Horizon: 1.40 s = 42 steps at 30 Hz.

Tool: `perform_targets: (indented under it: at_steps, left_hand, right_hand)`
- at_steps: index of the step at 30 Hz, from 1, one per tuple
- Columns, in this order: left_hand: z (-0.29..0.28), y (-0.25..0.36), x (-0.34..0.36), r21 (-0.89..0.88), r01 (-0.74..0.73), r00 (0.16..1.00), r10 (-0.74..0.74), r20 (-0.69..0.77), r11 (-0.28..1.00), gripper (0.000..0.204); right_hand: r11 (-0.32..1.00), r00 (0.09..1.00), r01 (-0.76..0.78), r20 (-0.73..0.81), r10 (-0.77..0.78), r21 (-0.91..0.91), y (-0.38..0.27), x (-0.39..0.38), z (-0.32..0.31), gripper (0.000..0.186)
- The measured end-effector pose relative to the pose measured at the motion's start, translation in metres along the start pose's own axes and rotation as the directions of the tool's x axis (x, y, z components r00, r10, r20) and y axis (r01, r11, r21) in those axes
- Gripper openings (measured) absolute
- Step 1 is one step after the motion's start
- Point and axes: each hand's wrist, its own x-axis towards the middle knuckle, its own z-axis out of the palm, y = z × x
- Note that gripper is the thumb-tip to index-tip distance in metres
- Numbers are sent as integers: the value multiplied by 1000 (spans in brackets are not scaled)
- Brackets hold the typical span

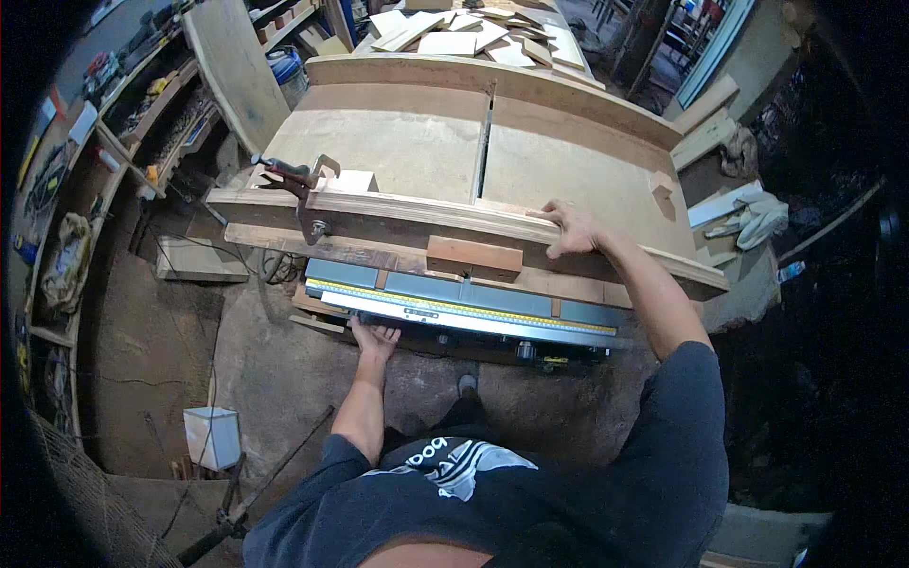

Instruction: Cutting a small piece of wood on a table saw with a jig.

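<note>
A wide plywood crosscut sled, split by a central slot, rests over a blue-topped table saw with a yellow measuring scale. My right hand grips the sled's near plywood fence, thumb on the front face, fingers over the top. Below, my left hand has its fingers curled at the underside of the saw's front rail, tips partly hidden. A clamp sits at the fence's left end, beside a small pale block. A reddish wood block is on the near side of the fence.
Cut boards are piled on a bench behind. Cluttered shelves line the left, with a white bucket on the floor below. Gloves lie among boards at right. Cables and a metal bar cross the lower left.
</note>
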Motion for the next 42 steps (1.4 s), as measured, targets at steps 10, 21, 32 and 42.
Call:
perform_targets:
  at_steps: [10,21,32,42]
  left_hand:
    - [-5,-12,10,-65,21,997,-26,-69,998,103]
    - [98,245,-99,553,-367,-77,616,784,-748,75]
    - [149,304,-44,142,-299,144,103,984,-944,18]
    - [131,313,-17,149,-177,191,115,975,-973,32]
  right_hand:
    - [999,999,43,-18,-43,25,3,-8,7,101]
    - [998,1000,19,-14,-19,54,-2,-5,3,102]
    - [1000,999,-8,-45,9,16,2,5,12,106]
    - [1000,994,-27,-108,26,-7,-3,6,28,105]
